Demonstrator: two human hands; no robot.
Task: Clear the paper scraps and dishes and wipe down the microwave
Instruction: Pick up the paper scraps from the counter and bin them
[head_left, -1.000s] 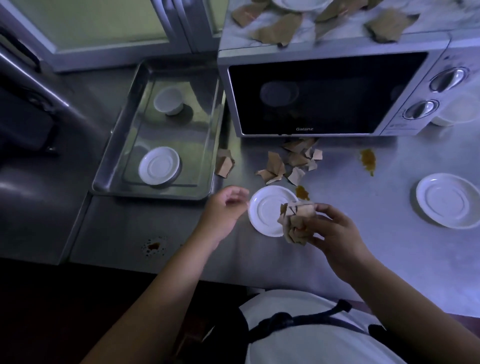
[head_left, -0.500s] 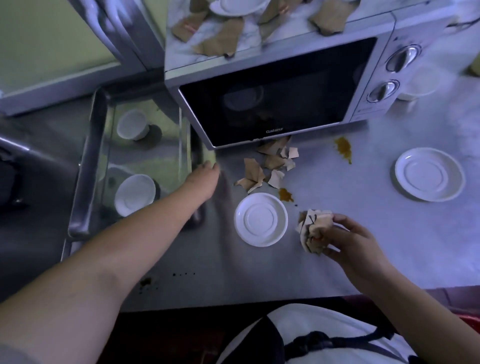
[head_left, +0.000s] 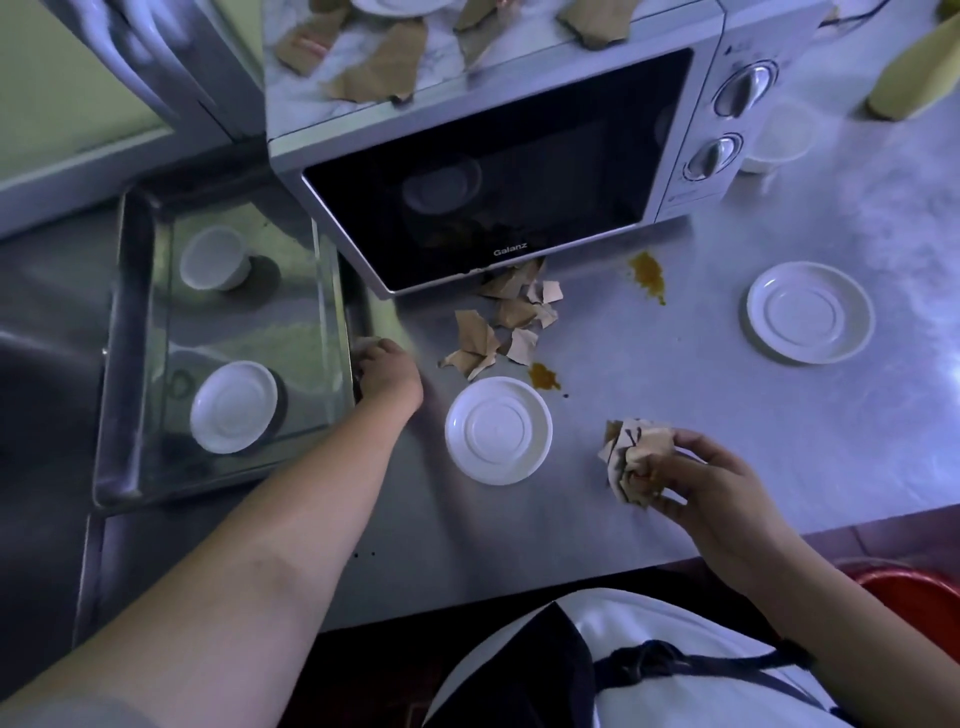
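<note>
Scrap wad (head_left: 631, 460): pinched in the right hand's (head_left: 711, 499) fingers, in front of the microwave (head_left: 493, 171).
Left hand (head_left: 387, 371): off the microwave's front-left corner, at the tray (head_left: 130, 338) rim; fingers curled, grip unclear.
Advice: pinch low, lift clear of the rim.

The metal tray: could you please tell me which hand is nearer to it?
Left. The left hand is by the metal tray, at its right rim; the right hand holds paper scraps beyond the saucer.
</note>
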